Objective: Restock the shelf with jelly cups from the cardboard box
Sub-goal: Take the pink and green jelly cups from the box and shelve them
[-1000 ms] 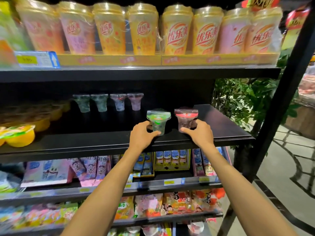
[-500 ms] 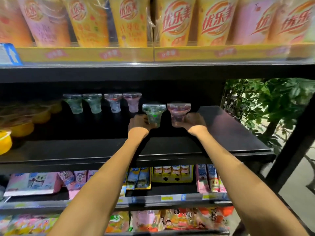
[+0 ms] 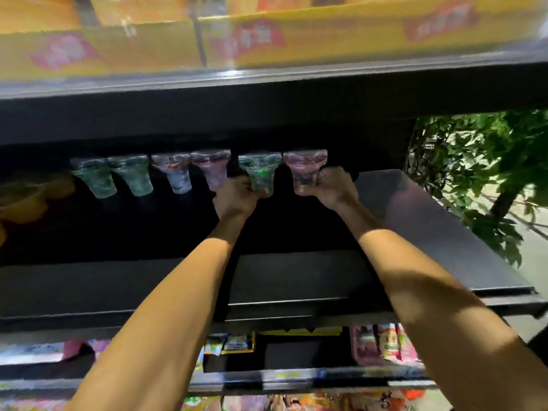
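Observation:
Both my arms reach deep into the black shelf [image 3: 430,232]. My left hand [image 3: 235,197] grips the base of a green-lidded jelly cup [image 3: 261,170]. My right hand [image 3: 333,188] grips the base of a red-lidded jelly cup [image 3: 305,167]. Both cups stand upright at the back of the shelf, in line with a row of several jelly cups [image 3: 142,176] to their left: two greenish, then two pinkish. The cardboard box is out of view.
Orange-yellow tubs [image 3: 23,200] sit dimly at the shelf's far left. Yellow display trays [image 3: 267,37] of tall cups fill the shelf above, blurred. Snack packets [image 3: 385,342] line the shelves below. A leafy plant [image 3: 480,179] stands past the shelf's right end.
Both hands have carried the two cups from the shelf's front edge to the back, level with the row. The camera has moved closer and lower.

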